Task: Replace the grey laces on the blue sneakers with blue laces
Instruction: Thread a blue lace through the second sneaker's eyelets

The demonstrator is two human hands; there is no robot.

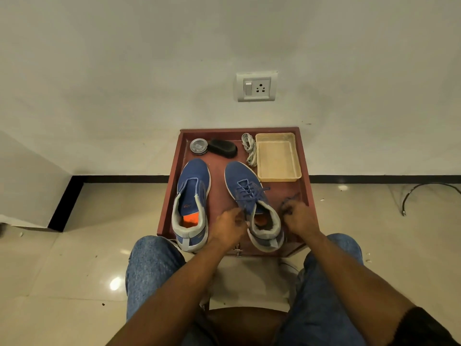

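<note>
Item: R sneaker (252, 203), on desk (219, 196) betw. both hands, blue lace (249, 193) already threaded thru eyelets
L hand (228, 227): fingers pinching one lace end just beside collar
R hand (300, 218): fingers curled round other end, dark tangle above knuckles
L sneaker (192, 203): unlaced, left of L fingers
Grey laces (249, 148): bundled well beyond fingers
Step, prob.: snug & tie; pull both ends evenly, keep crossings flat

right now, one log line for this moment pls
stage: lacing right sneaker | left hand: pinches blue lace | right hand: holds other lace end | left sneaker: unlaced | grey laces: set aside
</note>
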